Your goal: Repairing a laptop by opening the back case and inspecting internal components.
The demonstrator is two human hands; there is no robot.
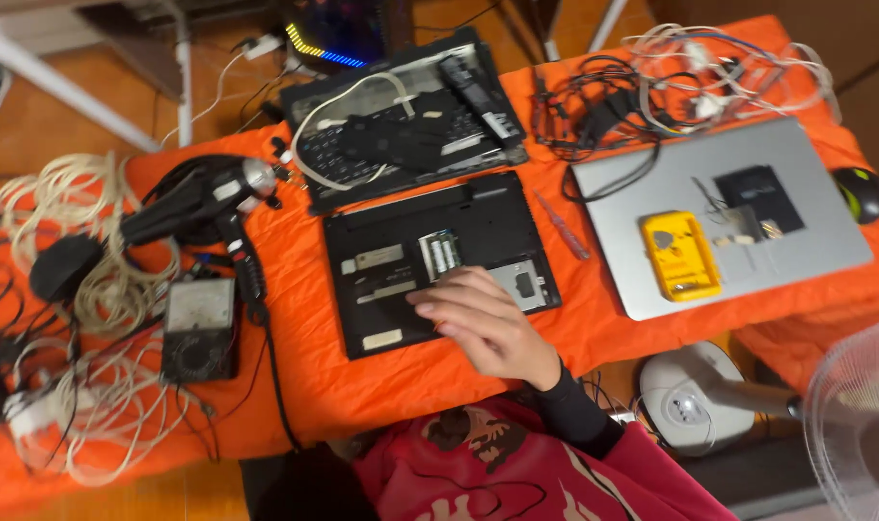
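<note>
Opened black laptop base [439,260] — memory sticks apparently exposed

Warm indoor light is falling evenly from above, leaving the orange cloth [381,376] bright and saturated. Soft shadows are gathering under the black laptop base [439,260] and the cables at the left. The silver laptop [825,232] at the right is giving off a mild sheen. Motion blur is smearing the whole frame (the right hand [487,323] especially), and the fan [859,425] at the near right is blurring too
</note>
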